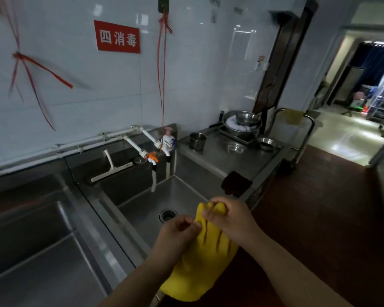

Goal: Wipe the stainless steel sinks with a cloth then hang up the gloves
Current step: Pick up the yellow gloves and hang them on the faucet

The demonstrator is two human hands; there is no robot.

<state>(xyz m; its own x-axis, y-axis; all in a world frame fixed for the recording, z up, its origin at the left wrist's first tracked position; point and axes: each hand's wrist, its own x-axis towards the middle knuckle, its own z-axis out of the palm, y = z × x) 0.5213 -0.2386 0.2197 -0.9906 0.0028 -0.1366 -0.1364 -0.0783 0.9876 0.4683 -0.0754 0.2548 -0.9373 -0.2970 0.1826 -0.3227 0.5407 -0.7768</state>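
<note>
Head view: my two hands over the right sink (186,191).
Glove (200,262): yellow, held above the sink's front edge (fingertips up).
Right hand (228,218): pinches the glove's fingertips.
Left hand (175,235): fingers curled — grips its side.
</note>
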